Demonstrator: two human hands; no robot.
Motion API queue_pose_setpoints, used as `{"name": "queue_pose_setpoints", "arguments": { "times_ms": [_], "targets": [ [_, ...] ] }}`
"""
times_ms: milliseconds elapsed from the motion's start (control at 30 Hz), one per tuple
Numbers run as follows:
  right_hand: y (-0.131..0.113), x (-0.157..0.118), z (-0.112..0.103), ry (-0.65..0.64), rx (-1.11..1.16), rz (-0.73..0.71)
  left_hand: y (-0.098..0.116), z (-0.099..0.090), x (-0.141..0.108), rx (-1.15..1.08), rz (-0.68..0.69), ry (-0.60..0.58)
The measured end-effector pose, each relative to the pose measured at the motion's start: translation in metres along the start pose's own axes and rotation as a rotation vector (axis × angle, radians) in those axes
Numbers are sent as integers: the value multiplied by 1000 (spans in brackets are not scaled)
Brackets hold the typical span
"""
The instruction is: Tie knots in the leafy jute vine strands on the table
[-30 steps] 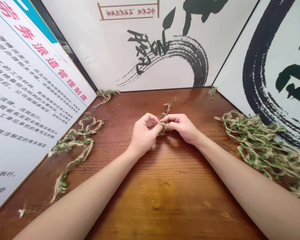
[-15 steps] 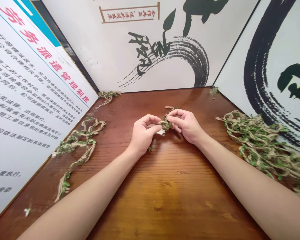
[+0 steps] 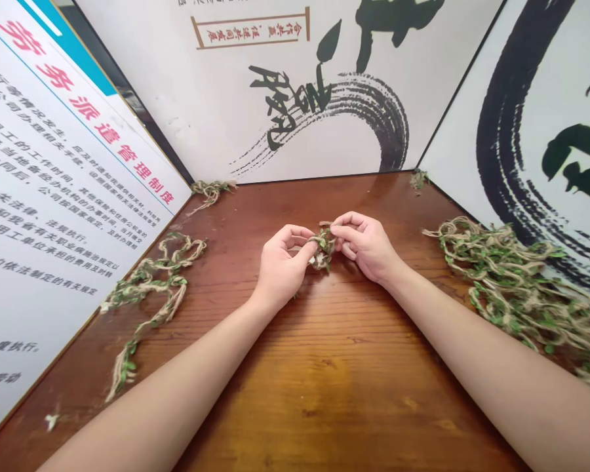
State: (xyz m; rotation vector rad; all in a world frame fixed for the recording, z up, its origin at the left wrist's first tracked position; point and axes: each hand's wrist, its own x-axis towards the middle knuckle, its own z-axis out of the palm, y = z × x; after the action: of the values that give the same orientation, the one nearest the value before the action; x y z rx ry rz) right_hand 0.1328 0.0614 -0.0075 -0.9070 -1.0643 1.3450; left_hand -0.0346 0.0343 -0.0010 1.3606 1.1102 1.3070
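Between my hands is a small knotted bundle of leafy twine (image 3: 321,252), brown cord with green leaves and a white bit on its lower side. My left hand (image 3: 286,262) pinches the bundle's left side between thumb and fingers. On the right, my right hand (image 3: 364,244) has thumb and forefinger pressed together at the bundle's upper right, on a strand end. The other fingers of my right hand are curled. Both hands are just above the brown wooden table (image 3: 319,380).
A loose length of leafy twine (image 3: 150,285) lies left, a large tangled heap (image 3: 516,288) right. Smaller pieces sit at the back left (image 3: 211,191) and back right corner (image 3: 419,178). A white scrap (image 3: 52,421) lies front left. Printed panels (image 3: 295,131) border the table.
The bundle has turned in my fingers, and more of its looped lower part shows. My right hand's fingertips have shifted slightly. The view has moved a little.
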Motion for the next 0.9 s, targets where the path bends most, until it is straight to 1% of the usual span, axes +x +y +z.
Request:
{"name": "queue_pose_setpoints", "arguments": {
  "times_ms": [100, 300, 433, 567, 767, 900],
  "targets": [
    [0, -1, -1, -39, -14, 19, 0, 0, 0, -4, -17, -6],
    [-4, -5, 0, -240, -140, -15, 1, -1, 1, -42, 14, -104],
    [-5, -5, 0, -288, -187, -24, 2, -3, 1, -102, -20, -115],
    [-5, -5, 1, -254, -190, -18, 4, -6, 2, -160, -49, -142],
    [-2, -4, 2, -123, -166, 6, 4, -11, 2, -204, -74, -204],
    [-2, -3, 3, -56, -114, 37, 1, -12, 1, -202, -65, -214]
  ]
}}
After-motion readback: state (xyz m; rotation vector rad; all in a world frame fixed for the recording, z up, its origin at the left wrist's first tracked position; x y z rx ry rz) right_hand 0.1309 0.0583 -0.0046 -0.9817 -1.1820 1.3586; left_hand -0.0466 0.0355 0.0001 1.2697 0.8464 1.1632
